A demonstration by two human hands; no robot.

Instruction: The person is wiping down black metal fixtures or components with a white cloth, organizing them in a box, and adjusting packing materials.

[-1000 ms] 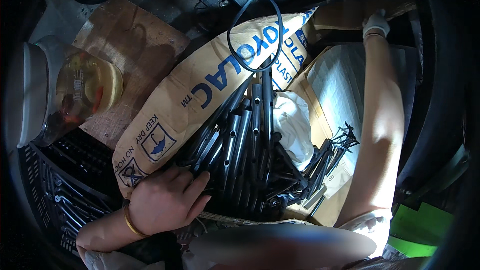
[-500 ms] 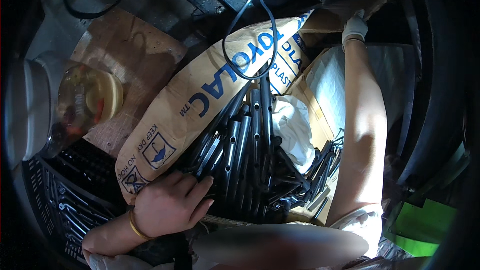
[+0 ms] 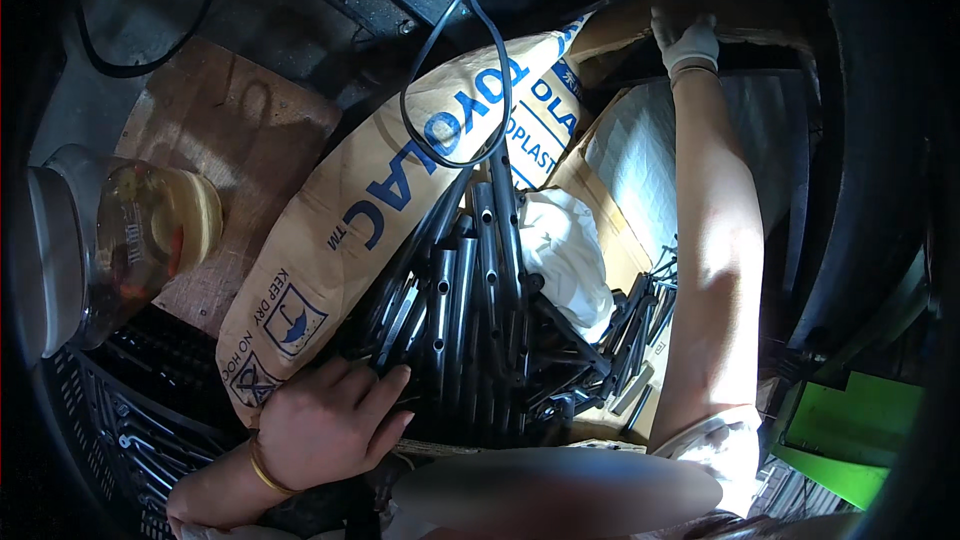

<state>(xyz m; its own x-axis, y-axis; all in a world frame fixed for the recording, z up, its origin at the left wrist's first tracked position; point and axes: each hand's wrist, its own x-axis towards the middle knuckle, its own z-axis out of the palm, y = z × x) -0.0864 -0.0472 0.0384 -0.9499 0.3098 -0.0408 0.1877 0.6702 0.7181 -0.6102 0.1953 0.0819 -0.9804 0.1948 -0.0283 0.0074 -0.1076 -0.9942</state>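
Observation:
My left hand, bare with a yellow band at the wrist, is curled over the near end of a brown paper bag with blue print. Its index finger and thumb reach past the bag, beside a heap of black metal tubes with small holes. At the far right, my right hand wears a pale glove and grips the edge of a brown cardboard flap; its fingertips are partly hidden. A crumpled white cloth or bag lies against the tubes. Thin black parts are piled to its right.
A looped dark cable hangs over the paper bag. At left stand a clear jar of yellowish liquid and a wooden board. Metal parts lie in a black crate at the lower left. A green bin is at the lower right.
The view has shifted, so most things sit further left in it. My right hand still holds the flap, its thumb now visible. My left hand stays at the bag's near end.

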